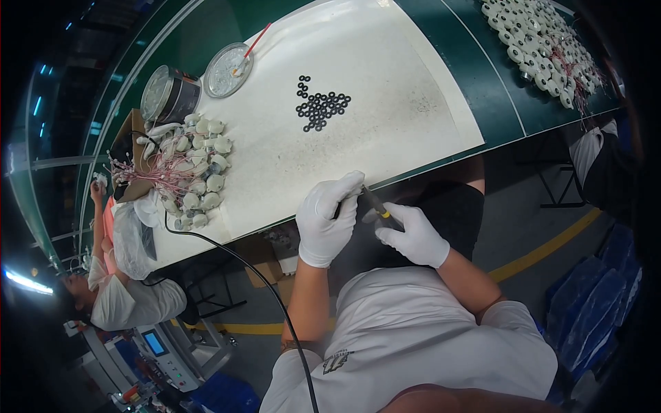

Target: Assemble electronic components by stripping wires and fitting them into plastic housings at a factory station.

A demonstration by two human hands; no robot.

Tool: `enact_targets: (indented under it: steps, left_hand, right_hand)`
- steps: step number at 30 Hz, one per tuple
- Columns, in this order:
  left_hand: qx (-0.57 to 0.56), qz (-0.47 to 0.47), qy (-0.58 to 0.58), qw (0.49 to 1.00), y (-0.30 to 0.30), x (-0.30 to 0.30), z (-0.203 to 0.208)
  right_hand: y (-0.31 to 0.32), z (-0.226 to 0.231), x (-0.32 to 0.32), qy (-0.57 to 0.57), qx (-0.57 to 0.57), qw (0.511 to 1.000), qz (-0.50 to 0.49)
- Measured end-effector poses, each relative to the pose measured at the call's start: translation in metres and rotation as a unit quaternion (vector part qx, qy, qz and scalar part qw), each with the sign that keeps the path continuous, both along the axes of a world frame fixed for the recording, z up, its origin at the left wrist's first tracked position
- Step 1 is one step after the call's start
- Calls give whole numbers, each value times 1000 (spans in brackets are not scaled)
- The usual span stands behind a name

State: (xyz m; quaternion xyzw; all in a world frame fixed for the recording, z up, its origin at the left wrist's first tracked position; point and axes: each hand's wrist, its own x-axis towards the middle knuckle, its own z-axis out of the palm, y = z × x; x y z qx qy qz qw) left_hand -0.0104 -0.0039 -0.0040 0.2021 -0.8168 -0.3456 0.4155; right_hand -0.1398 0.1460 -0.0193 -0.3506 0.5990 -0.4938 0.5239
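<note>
My left hand [329, 219], in a white glove, is closed at the table's near edge. Something dark shows between its thumb and fingers, too little of it to name. To its right, my right hand [414, 235], also gloved in white, grips a slim dark hand tool with a yellow band [386, 215]. The tool's tip points up and left toward the left hand's fingertips; whether they touch I cannot tell. Beyond the hands, several small black rings [318, 107] lie in a loose cluster on the white sheet [385, 69].
At the left lie white rounded parts with pinkish wires [200, 172], near a tub [165, 93] and a clear dish [227, 72] holding a red stick [258, 40]. A black cable [265, 279] crosses left of my arm. More white parts [544, 51] cover the far right. Another person [131, 296] sits left.
</note>
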Motion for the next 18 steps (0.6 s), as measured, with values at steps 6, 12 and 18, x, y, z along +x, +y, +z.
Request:
enact_targets:
  steps: [6,12,18]
  left_hand:
    - [-5,2,-1,1000,0,0,0]
    - [-4,-3,4,1000,0,0,-1]
    - [-8,-3,6,1000,-1,0,0]
  right_hand:
    - [0,0,2,9,-18,1000,-13]
    - [0,0,4,3,-18,999,-29]
    - [0,5,3,-6,16,1000,-10]
